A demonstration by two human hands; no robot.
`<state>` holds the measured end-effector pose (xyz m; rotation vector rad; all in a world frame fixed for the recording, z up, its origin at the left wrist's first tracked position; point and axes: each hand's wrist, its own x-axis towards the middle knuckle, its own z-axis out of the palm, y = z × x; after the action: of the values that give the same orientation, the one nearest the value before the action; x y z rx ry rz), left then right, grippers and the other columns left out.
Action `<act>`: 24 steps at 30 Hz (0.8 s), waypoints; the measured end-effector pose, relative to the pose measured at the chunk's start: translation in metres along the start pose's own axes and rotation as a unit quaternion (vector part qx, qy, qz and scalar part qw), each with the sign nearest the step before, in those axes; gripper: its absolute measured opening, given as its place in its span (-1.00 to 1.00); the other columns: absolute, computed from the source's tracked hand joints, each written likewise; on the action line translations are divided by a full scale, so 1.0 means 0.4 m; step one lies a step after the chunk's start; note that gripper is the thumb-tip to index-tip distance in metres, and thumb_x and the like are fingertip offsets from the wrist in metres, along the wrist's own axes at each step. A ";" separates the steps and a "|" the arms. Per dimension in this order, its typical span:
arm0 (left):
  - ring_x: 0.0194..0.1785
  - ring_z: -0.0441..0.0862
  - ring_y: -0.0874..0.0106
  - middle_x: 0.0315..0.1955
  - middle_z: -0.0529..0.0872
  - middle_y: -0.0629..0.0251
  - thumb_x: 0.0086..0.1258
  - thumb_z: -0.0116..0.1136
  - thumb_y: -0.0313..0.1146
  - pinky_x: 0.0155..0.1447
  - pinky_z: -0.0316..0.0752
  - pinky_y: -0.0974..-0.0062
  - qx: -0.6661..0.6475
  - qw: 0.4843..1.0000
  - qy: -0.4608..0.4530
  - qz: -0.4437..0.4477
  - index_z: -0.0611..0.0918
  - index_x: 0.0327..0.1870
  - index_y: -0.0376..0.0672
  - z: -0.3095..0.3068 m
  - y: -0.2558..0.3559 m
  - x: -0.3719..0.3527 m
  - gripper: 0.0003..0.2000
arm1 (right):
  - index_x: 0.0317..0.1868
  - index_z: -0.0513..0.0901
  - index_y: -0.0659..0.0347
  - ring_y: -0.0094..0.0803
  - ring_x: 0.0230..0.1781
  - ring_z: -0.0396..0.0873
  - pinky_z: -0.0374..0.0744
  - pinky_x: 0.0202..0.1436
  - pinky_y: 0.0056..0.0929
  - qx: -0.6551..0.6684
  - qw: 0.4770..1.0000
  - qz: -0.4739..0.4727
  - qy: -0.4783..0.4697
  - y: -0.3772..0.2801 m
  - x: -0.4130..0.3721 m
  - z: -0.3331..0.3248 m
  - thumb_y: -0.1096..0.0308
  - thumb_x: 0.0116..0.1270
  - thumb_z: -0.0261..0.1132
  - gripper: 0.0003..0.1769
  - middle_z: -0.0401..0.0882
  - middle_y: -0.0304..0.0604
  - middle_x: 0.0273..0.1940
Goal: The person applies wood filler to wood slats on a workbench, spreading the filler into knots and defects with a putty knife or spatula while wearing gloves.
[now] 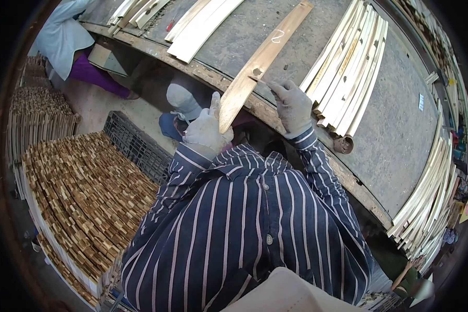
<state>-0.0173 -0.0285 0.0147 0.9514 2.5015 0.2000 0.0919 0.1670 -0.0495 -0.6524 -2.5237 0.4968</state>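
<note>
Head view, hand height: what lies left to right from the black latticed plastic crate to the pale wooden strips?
Crate, grey fabric cap, white-gloved left hand, long brown wooden plank, white-gloved right hand, strips.

Scuffed grey table (pixel 400 140) — pale floor (pixel 96 106)

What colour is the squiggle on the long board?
The squiggle is white, on a brown board; the head view shows it.

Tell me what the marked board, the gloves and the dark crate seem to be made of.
Board: wood, apparently bare and unvarnished; brown-to-pale grain and a dark knot-like spot show.
Gloves: probably fabric, matt and whitish, creasing softly at the fingers; whether they are coated, I cannot tell.
Crate: likely moulded plastic, dull, judging by its even lattice of openings.
</note>
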 end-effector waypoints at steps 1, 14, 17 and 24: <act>-0.09 0.64 -0.06 -0.06 0.62 -0.11 0.09 0.32 -0.22 -0.02 0.53 0.10 0.004 1.000 0.000 -0.002 0.06 0.54 -0.13 -0.002 0.003 -0.001 -0.05 | -0.14 0.74 -0.02 -0.29 -0.36 0.62 0.55 -0.36 -0.38 0.047 0.999 0.008 0.003 -0.002 0.000 -0.001 0.38 0.23 0.33 -0.80 0.60 -0.24 -0.34; -0.10 0.64 -0.08 -0.11 0.63 -0.11 0.05 0.34 -0.21 -0.04 0.54 0.08 0.011 1.000 -0.001 -0.007 0.06 0.54 -0.12 0.003 0.000 0.002 -0.02 | -0.12 0.73 -0.09 -0.33 -0.29 0.60 0.58 -0.33 -0.36 -0.063 0.994 -0.050 0.079 0.055 0.011 0.042 0.38 0.20 0.25 -0.75 0.57 -0.31 -0.29; -0.11 0.64 -0.08 -0.12 0.62 -0.13 0.06 0.34 -0.21 -0.04 0.54 0.09 0.006 1.000 0.016 0.001 0.06 0.54 -0.13 0.012 -0.004 0.004 -0.03 | -0.13 0.73 -0.10 -0.32 -0.29 0.60 0.58 -0.34 -0.36 -0.028 0.998 -0.023 0.046 0.034 -0.002 0.029 0.40 0.19 0.25 -0.74 0.57 -0.31 -0.30; -0.11 0.64 -0.09 -0.13 0.63 -0.13 0.08 0.31 -0.19 -0.05 0.54 0.07 0.001 1.000 0.026 0.014 0.08 0.53 -0.14 0.011 -0.010 0.002 -0.06 | -0.15 0.73 -0.07 -0.31 -0.31 0.60 0.57 -0.35 -0.36 0.023 0.998 -0.036 0.054 0.045 0.006 0.024 0.44 0.19 0.26 -0.74 0.58 -0.29 -0.33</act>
<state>-0.0183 -0.0312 0.0092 0.9959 2.5370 0.2335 0.0915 0.1808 -0.0645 -0.5549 -2.4181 0.4791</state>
